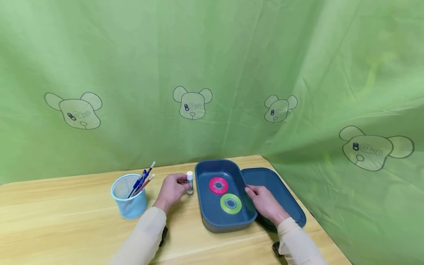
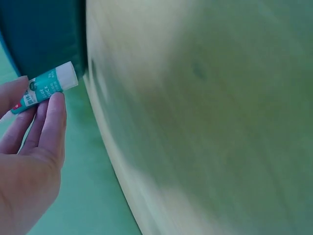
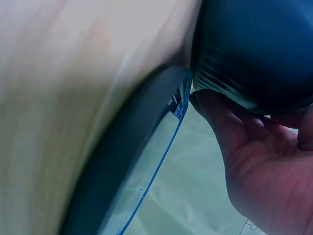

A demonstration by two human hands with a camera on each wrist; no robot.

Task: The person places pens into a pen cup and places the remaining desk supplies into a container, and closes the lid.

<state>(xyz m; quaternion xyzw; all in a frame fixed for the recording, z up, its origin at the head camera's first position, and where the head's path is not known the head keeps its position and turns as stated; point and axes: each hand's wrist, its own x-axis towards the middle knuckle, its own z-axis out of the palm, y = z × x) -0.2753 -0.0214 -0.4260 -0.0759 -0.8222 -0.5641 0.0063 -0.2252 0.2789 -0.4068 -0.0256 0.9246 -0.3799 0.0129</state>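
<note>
My left hand (image 1: pixel 173 190) pinches a glue stick (image 1: pixel 190 183) with a white cap, just left of a dark blue box (image 1: pixel 228 222). In the left wrist view the glue stick (image 2: pixel 46 87) shows a teal label between thumb and fingers. My right hand (image 1: pixel 266 202) grips the right wall of the box, thumb at the rim; in the right wrist view its fingers (image 3: pixel 222 117) are against the outer wall. A pink tape roll (image 1: pixel 218 185) and a yellow-green tape roll (image 1: pixel 230 203) lie flat inside the box.
The box's dark blue lid (image 1: pixel 286 197) lies right of the box, partly under the right hand. A light blue mesh pen cup (image 1: pixel 132 207) with several pens and pencils (image 1: pixel 140 184) stands left of the left hand. Green curtains (image 1: pixel 212 140) hang behind and right of the wooden table (image 1: pixel 66 221).
</note>
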